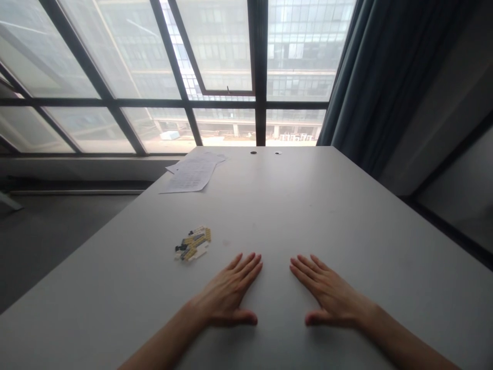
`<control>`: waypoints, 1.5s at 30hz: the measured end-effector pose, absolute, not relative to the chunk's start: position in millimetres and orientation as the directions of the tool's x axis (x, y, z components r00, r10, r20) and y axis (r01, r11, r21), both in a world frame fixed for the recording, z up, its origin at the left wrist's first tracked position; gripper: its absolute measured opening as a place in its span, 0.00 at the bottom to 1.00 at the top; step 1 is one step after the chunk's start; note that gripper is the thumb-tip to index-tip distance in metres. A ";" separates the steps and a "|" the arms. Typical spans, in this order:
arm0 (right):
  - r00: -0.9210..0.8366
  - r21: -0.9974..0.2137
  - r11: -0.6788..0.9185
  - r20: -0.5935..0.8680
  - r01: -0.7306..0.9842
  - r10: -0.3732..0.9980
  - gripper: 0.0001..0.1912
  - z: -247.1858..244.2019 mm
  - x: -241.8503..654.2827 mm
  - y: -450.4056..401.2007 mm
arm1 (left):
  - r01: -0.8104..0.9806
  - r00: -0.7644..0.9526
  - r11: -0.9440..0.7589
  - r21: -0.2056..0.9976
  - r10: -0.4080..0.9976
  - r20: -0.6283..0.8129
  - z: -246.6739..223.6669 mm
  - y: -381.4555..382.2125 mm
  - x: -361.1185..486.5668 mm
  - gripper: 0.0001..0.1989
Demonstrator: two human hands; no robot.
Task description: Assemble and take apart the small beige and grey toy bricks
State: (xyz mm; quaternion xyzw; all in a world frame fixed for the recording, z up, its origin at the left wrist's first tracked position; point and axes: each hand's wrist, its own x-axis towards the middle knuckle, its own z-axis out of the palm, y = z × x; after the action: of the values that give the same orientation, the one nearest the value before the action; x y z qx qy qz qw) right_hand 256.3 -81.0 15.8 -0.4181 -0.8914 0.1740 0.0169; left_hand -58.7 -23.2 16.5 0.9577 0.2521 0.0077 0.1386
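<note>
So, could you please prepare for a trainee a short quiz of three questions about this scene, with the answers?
1. True or false: the left hand and the right hand are palm down and apart from each other.

2. Which hand is nearer to the small bricks?
A. Right
B. Left
C. Both equally

3. Fill the gap: on the table, beyond the bricks and toward the window, lie some printed ____.

Key: 1. True. 2. B. 3. Papers.

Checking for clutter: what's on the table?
Bricks, papers, left hand, right hand; also a dark spot and white item at the far end, both too small to identify. Anything beneath papers, bricks or hands is covered.
</note>
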 end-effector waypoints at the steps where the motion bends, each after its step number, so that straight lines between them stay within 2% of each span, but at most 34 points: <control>1: -0.648 -0.325 0.589 -0.109 0.740 0.754 0.53 16.2 256.9 -81.0 | 0.479 0.874 -0.836 0.267 0.483 -0.055 17.0 -22.7 -59.6 0.52; 5: -0.656 -0.310 0.610 -0.064 0.730 0.752 0.52 13.3 257.7 -82.3 | 0.486 0.870 -0.832 0.266 0.489 -0.060 18.9 -24.9 -57.8 0.52; 8: -0.669 -0.256 0.653 0.031 0.713 0.743 0.49 5.8 257.8 -84.2 | 0.492 0.861 -0.825 0.279 0.509 -0.014 15.8 -27.3 -56.5 0.51; 10: -0.656 -0.210 0.669 0.137 0.713 0.743 0.41 0.2 257.3 -86.3 | 0.520 0.830 -0.808 0.278 0.554 0.058 12.0 -26.0 -62.4 0.50; 11: -0.632 -0.198 0.662 0.198 0.723 0.749 0.33 -2.2 256.6 -87.2 | 0.554 0.794 -0.788 0.269 0.597 0.113 9.7 -23.6 -68.9 0.48; 13: -0.555 -0.201 0.622 0.304 0.757 0.774 0.17 -4.9 252.7 -87.7 | 0.667 0.655 -0.704 0.243 0.710 0.259 4.7 -14.5 -90.2 0.43; 14: -0.515 -0.211 0.596 0.337 0.775 0.788 0.13 -5.0 249.1 -86.6 | 0.733 0.560 -0.641 0.226 0.758 0.334 1.8 -7.9 -104.7 0.41; 17: -0.460 -0.235 0.544 0.330 0.806 0.824 0.11 -1.7 228.0 -74.8 | 0.897 0.249 -0.387 0.213 0.842 0.479 -6.9 16.9 -153.5 0.39; 18: -0.460 -0.242 0.536 0.307 0.809 0.833 0.11 -0.3 217.2 -67.8 | 0.932 0.177 -0.299 0.205 0.868 0.463 -9.3 25.6 -168.0 0.41; 19: -0.470 -0.246 0.537 0.284 0.807 0.836 0.16 0.8 204.6 -59.2 | 0.945 0.154 -0.256 0.202 0.896 0.416 -11.0 34.0 -180.0 0.41; 22: -0.530 -0.222 0.577 0.238 0.786 0.814 0.43 0.7 160.2 -27.0 | 0.925 0.292 -0.334 0.179 0.929 0.225 -11.5 56.2 -196.5 0.47; 24: -0.558 -0.232 0.591 0.195 0.773 0.807 0.53 -1.3 130.4 -4.2 | 0.899 0.388 -0.404 0.168 0.914 0.119 -8.4 67.9 -192.1 0.50; 26: -0.576 -0.262 0.598 0.164 0.758 0.801 0.57 -3.1 106.0 15.5 | 0.877 0.451 -0.453 0.158 0.891 0.052 -4.3 76.1 -179.5 0.48; 30: -0.598 -0.296 0.612 0.149 0.733 0.788 0.58 -4.1 87.4 38.4 | 0.800 0.573 -0.570 0.188 0.818 0.047 0.6 79.8 -138.7 0.40; 33: -0.581 -0.297 0.593 0.138 0.748 0.802 0.59 -6.4 104.0 41.6 | 0.726 0.643 -0.641 0.247 0.761 0.086 -1.4 76.7 -98.2 0.39; 37: -0.491 -0.256 0.503 0.115 0.825 0.864 0.57 -11.7 151.1 35.3 | 0.670 0.623 -0.638 0.380 0.761 0.181 -7.6 76.4 -39.4 0.35; 42: -0.406 -0.216 0.417 0.096 0.883 0.909 0.50 -11.7 197.1 24.8 | 0.594 0.619 -0.653 0.470 0.744 0.252 -7.1 78.9 12.3 0.28; 45: -0.347 -0.218 0.370 0.138 0.903 0.928 0.41 -9.9 204.5 20.3 | 0.580 0.572 -0.626 0.522 0.769 0.287 -3.1 79.4 11.8 0.26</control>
State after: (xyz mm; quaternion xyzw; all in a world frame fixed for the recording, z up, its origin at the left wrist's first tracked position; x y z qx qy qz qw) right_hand 204.5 20.3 -9.9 -0.5589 -0.8190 0.0516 0.1193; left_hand 11.8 79.4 -3.1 0.8662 0.3893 0.2503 0.1885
